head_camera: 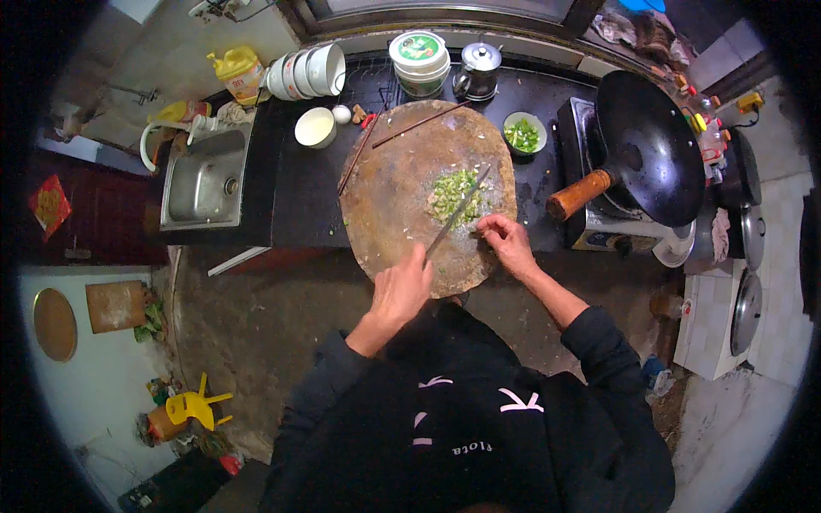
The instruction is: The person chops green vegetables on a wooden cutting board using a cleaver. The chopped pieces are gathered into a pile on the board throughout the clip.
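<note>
My left hand grips the handle of a kitchen knife, seen nearly edge-on. The blade slants away to the right across a heap of finely chopped green and pale food. Under it lies a large round wooden chopping board. My right hand is at the board's right side, close to the heap, its thumb and fingers bent together. Whether anything small is between those fingertips is too fine to see. Two dark chopsticks lie apart on the board's far and left parts.
Right of the board are a bowl of chopped greens and a wok on a gas stove, its wooden handle pointing towards me. Behind stand a lidded white bucket and a metal pot. Leftward are a pale bowl, an egg and a sink.
</note>
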The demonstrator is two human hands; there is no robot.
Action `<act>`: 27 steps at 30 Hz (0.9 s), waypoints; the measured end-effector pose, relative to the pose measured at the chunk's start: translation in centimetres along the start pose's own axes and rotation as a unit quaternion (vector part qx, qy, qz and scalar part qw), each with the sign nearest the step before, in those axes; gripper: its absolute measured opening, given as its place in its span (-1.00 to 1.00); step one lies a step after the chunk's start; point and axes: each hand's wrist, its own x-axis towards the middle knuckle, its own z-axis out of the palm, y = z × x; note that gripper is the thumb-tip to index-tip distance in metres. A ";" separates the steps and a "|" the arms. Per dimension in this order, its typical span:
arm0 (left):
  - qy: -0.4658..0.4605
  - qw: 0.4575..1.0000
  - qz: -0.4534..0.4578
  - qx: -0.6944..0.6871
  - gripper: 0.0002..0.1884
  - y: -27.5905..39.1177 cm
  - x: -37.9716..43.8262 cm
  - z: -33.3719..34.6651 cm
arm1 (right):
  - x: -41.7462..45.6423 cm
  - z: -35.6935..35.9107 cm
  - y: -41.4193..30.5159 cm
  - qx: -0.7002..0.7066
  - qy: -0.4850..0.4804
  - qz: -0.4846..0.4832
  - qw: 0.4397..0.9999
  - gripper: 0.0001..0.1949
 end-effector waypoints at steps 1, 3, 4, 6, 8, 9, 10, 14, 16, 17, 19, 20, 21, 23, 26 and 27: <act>-0.010 1.000 -0.002 0.001 -0.76 -0.6 0.3 0.5 | 0.2 -0.1 -0.2 -0.015 0.013 0.001 1.000 -0.85; -0.029 1.000 -0.003 0.004 -0.76 -1.8 1.3 1.3 | 0.3 -0.4 -0.4 -0.038 -0.001 -0.015 0.999 -0.87; -0.031 0.999 0.001 0.008 -0.73 -1.9 1.2 1.0 | 0.1 -0.1 -0.3 0.018 -0.006 -0.014 1.000 -0.87; -0.001 1.000 -0.012 -0.002 -0.70 -1.2 0.8 1.2 | -0.2 0.8 -0.5 0.139 -0.048 0.026 0.989 -0.83; 0.027 0.999 -0.036 -0.025 -0.66 -0.1 0.5 1.4 | -1.4 2.2 -3.5 0.190 -0.120 0.054 0.973 -0.82; 0.040 0.997 -0.051 -0.045 -0.64 1.0 0.3 1.6 | -2.1 2.9 -5.1 0.208 -0.157 0.075 0.963 -0.78; 0.053 0.994 -0.063 -0.067 -0.61 2.0 0.4 2.0 | -2.4 3.7 -5.0 0.131 -0.134 0.061 0.980 -0.70; 0.061 0.977 0.045 -0.197 -0.50 3.1 1.2 4.8 | -3.1 4.3 -5.4 0.108 -0.032 0.044 0.993 -0.62; 0.059 0.953 0.147 -0.258 -0.45 3.1 1.8 5.4 | -3.1 2.7 -5.1 0.093 0.014 0.034 0.995 -0.72; 0.028 0.953 0.144 -0.264 -0.47 3.1 1.9 4.7 | -2.8 1.9 -4.2 0.099 0.034 0.018 0.994 -0.75; -0.031 0.951 0.137 -0.274 -0.50 2.6 2.1 3.1 | -3.3 0.7 -4.9 0.127 0.114 0.056 0.984 -0.76; -0.010 0.952 0.110 -0.284 -0.54 1.7 2.1 2.7 | -3.4 -0.4 -5.0 0.009 0.116 0.084 0.990 -0.76; 0.055 0.957 0.114 -0.261 -0.55 0.1 2.6 2.7 | -3.5 -1.6 -5.0 -0.108 0.115 0.113 0.981 -0.76; 0.181 0.955 0.116 -0.204 -0.55 -4.2 4.3 3.0 | -2.5 -2.4 -4.2 -0.266 0.209 -0.152 0.929 -0.78; 0.222 0.960 0.076 -0.154 -0.53 -8.4 7.1 1.7 | -1.5 -3.4 -4.5 -0.346 0.165 -0.082 0.920 -0.85; 0.253 0.955 0.079 -0.133 -0.52 -9.3 8.1 1.6 | -1.5 -3.0 -4.7 -0.371 0.151 -0.082 0.913 -0.84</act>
